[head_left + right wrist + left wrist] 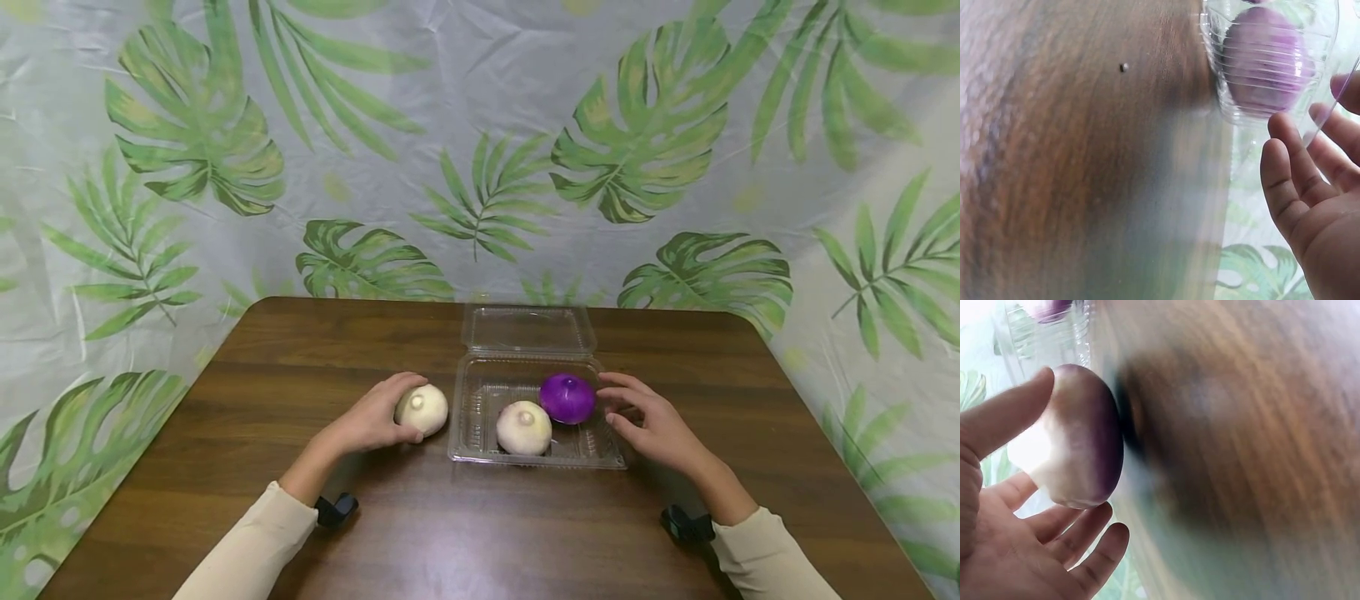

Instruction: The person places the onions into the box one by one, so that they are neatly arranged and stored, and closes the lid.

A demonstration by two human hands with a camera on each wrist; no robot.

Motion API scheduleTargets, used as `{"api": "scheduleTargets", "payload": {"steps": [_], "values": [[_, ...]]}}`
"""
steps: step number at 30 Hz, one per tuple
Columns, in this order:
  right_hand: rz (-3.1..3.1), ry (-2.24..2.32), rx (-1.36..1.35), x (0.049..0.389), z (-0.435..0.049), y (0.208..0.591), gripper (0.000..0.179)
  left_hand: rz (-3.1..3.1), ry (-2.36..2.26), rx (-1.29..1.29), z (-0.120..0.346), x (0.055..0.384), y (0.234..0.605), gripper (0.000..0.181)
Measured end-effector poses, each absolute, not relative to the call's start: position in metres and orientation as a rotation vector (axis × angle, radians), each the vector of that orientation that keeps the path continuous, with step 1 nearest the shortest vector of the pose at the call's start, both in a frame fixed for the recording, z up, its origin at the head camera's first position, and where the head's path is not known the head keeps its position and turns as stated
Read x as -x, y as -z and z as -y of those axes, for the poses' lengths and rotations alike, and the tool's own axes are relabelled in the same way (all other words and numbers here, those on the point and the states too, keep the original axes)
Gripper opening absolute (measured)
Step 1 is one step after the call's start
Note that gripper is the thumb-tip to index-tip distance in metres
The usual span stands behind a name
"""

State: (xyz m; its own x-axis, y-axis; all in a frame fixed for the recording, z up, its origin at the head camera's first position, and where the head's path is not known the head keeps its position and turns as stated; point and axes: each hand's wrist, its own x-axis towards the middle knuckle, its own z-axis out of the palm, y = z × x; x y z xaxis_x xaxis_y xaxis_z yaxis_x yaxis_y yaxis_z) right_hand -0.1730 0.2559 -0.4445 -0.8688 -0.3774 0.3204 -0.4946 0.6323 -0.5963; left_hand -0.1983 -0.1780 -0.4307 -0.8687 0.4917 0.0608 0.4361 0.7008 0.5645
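Observation:
My left hand (372, 414) holds a white turnip (422, 410) that rests on the table just left of a clear plastic clamshell box (465, 417). The left wrist view shows the thumb on one side of this turnip (1088, 437), the fingers round the other, and its purple underside facing the table. Inside the box sit a second white turnip (523, 428) and a vivid purple one (567, 397), the purple one farther back and to the right. Fingers loosely bent and spread, my right hand (654, 421) rests at the box's right rim, beside the purple turnip (1266, 62).
The box's clear lid (528, 327) lies folded open toward the back of the brown wooden table (480, 525). Behind the table hangs a leaf-print curtain (480, 167). Each wrist wears a black band with a small device (337, 509). A tiny dark speck (1124, 67) lies on the wood.

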Motion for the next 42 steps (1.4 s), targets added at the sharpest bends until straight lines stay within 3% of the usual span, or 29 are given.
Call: {"api": "scheduleTargets", "payload": {"steps": [42], "values": [[2.678, -1.026, -0.738, 0.1734, -0.2561, 0.4452, 0.030, -2.819, -0.881, -0.705, 0.1775, 0.1922, 0.4360, 0.072]]}}
